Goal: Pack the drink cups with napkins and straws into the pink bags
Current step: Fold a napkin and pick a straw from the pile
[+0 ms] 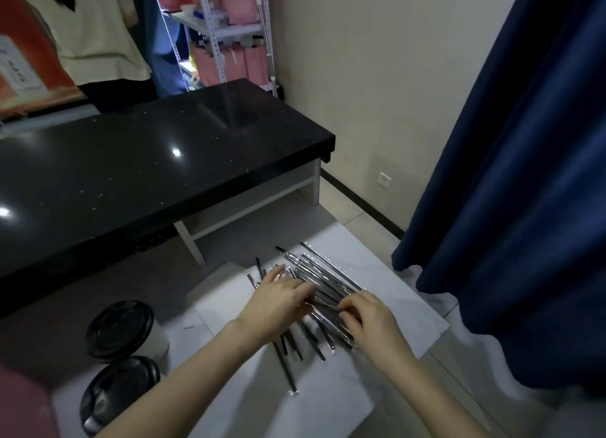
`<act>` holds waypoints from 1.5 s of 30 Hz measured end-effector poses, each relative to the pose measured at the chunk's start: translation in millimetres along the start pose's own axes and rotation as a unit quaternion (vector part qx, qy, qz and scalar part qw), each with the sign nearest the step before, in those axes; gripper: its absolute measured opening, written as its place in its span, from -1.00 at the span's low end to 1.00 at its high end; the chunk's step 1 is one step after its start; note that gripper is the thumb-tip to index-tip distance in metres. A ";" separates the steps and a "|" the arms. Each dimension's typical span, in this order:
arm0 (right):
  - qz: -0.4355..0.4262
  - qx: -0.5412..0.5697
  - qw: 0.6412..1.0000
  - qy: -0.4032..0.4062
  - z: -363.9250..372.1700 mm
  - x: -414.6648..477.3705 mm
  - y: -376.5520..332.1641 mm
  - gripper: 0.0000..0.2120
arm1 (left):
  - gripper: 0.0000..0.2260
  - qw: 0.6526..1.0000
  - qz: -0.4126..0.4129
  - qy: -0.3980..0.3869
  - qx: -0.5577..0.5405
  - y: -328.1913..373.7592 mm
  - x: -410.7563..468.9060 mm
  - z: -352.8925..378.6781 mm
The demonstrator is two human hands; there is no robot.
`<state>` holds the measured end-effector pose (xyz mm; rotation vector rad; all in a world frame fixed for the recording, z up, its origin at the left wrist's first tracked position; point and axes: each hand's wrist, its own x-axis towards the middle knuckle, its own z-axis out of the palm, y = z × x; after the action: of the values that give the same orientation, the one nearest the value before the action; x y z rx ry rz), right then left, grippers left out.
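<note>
The wrapped straws (323, 286) lay heaped on the white worktop (331, 401). The left hand (278, 301) rested on the heap, its grip spread flat. The right hand (372, 322) had its grip curled, pinching a few straws. Two black-lidded cups (121, 331) stood to the left, and pink bags (241, 65) sat on a far shelf (223, 29).

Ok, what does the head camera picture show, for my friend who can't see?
The left hand presses and the right hand pinches wrapped straws on a white sheet. Two black-lidded cups stand at the left.
</note>
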<state>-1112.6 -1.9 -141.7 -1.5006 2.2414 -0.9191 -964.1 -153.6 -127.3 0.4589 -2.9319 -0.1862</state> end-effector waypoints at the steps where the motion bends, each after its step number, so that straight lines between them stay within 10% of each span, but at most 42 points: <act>1: -0.013 -0.004 1.000 0.002 -3.9 0.7 -2.6 -0.91 | -0.90 1.000 0.005 -0.002 -0.007 -1.4 -3.4 -3.9; 16: -0.196 0.084 0.974 -0.072 -4.9 20.3 -149.8 -0.84 | -0.89 0.978 -0.074 0.144 0.134 -36.0 -162.2 -138.1; 24: -0.307 0.202 0.918 -0.150 57.0 7.8 -309.2 -0.80 | -0.74 0.919 -0.240 0.231 0.211 -45.3 -335.5 -218.6; 33: -0.453 0.091 0.868 -0.182 148.3 -36.3 -453.5 -0.75 | -0.72 0.842 -0.449 0.252 0.160 -55.2 -484.8 -237.7; 45: -0.340 -0.046 0.913 -0.223 182.7 -29.0 -463.2 -0.66 | -0.86 0.872 -0.400 0.276 0.056 -86.0 -513.6 -238.5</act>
<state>-665.8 -156.1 17.7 -2.3181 1.4612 -0.5352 -413.1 -97.3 18.3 1.4499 -2.0482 0.0243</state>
